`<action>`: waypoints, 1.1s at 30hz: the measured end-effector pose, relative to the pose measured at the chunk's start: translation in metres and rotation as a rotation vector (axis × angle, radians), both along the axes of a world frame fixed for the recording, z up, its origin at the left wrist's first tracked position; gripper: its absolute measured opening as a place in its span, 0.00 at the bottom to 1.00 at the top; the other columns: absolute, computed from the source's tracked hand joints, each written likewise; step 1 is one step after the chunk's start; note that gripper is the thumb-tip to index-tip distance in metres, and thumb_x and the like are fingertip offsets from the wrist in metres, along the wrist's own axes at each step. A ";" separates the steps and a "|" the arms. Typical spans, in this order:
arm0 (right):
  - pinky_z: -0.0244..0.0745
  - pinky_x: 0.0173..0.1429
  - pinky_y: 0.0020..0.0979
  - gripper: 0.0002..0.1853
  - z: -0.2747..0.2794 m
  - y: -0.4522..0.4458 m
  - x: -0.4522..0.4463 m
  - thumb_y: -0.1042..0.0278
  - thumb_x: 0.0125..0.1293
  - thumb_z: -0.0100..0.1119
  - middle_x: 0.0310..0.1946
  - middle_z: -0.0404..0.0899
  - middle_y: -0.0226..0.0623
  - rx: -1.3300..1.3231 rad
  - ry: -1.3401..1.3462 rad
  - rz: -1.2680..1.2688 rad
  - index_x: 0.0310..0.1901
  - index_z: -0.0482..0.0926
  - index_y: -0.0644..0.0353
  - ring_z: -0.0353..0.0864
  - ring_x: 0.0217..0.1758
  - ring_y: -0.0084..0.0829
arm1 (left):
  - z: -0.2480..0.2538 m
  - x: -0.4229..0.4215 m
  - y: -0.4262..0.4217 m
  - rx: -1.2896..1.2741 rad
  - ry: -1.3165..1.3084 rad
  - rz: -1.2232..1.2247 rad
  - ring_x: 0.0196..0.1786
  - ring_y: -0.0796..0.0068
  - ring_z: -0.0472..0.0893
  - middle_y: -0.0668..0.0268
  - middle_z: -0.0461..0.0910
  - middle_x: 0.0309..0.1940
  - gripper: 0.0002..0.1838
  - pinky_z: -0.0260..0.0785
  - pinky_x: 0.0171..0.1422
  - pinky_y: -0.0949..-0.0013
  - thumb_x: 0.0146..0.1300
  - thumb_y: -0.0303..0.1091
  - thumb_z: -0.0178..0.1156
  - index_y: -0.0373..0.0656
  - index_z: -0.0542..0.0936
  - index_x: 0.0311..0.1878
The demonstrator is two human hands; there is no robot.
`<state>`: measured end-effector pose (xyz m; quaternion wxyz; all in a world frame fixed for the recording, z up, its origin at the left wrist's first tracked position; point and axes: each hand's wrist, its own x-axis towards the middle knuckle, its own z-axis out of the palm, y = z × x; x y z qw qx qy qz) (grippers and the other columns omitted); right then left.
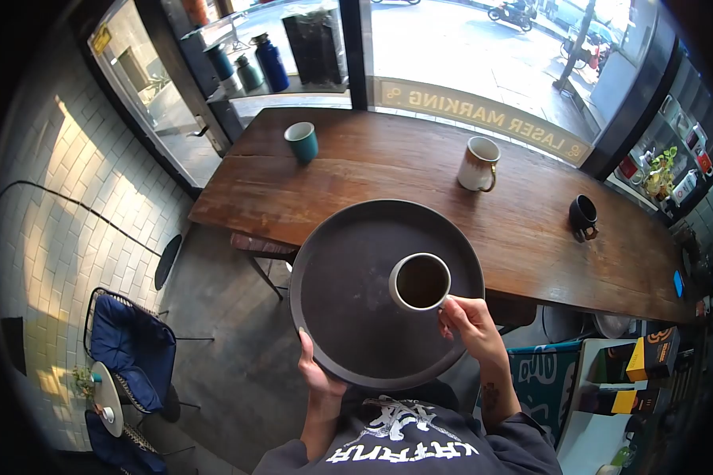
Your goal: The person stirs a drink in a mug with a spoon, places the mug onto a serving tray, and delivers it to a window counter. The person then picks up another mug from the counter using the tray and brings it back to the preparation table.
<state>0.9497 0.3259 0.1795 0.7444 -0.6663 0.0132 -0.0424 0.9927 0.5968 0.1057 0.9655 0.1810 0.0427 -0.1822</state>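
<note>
A round dark tray (341, 309) is held in front of my body, over the near edge of the wooden table. My left hand (318, 368) grips its lower left rim, thumb on top, other fingers hidden beneath. With my right hand (469, 323) I pinch the handle of a white cup (421, 282) with dark liquid or a dark inside, over the tray's right half. Whether the cup's base touches the tray is hidden. On the table stand a green cup (302, 143), a white and brown mug (478, 165) and a small black cup (583, 212).
The wooden table (372, 162) runs along the window. Shelves with bottles (271, 63) stand behind it at left. A blue cushioned chair (139, 348) and small round table (107, 400) are at lower left. Boxes (652, 354) sit on a shelf at right.
</note>
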 end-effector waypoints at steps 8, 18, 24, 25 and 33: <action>0.68 0.32 0.23 0.23 -0.016 0.133 0.014 0.57 0.83 0.44 0.22 0.70 0.26 0.009 0.063 0.282 0.35 0.76 0.68 0.71 0.27 0.17 | -0.013 -0.047 0.136 0.048 0.038 0.197 0.71 0.50 0.71 0.54 0.69 0.72 0.36 0.65 0.74 0.47 0.78 0.59 0.41 0.41 0.61 0.76; 0.66 0.35 0.24 0.24 -0.061 0.304 0.050 0.51 0.81 0.46 0.24 0.68 0.23 0.061 0.277 0.731 0.36 0.77 0.65 0.68 0.28 0.17 | -0.047 -0.138 0.283 0.059 0.113 0.702 0.67 0.52 0.74 0.59 0.73 0.69 0.35 0.66 0.73 0.48 0.77 0.60 0.44 0.43 0.67 0.74; 0.65 0.34 0.23 0.26 -0.070 0.357 0.085 0.47 0.80 0.47 0.24 0.69 0.23 0.000 0.346 0.819 0.37 0.79 0.65 0.68 0.28 0.17 | -0.073 -0.175 0.317 0.067 0.245 1.030 0.67 0.54 0.73 0.60 0.73 0.68 0.34 0.66 0.72 0.50 0.78 0.60 0.41 0.43 0.68 0.72; 0.64 0.33 0.23 0.25 -0.070 0.364 0.094 0.48 0.80 0.47 0.23 0.67 0.23 0.018 0.373 0.819 0.34 0.76 0.63 0.67 0.26 0.17 | -0.081 -0.183 0.321 0.094 0.258 1.083 0.70 0.55 0.71 0.61 0.70 0.70 0.34 0.64 0.74 0.50 0.78 0.60 0.40 0.44 0.66 0.74; 0.64 0.31 0.25 0.22 -0.186 0.369 0.189 0.50 0.80 0.48 0.23 0.62 0.23 0.122 0.407 0.746 0.29 0.68 0.55 0.67 0.25 0.21 | -0.110 -0.174 0.356 0.269 0.411 1.301 0.71 0.56 0.69 0.63 0.67 0.73 0.33 0.63 0.74 0.51 0.79 0.58 0.38 0.45 0.65 0.75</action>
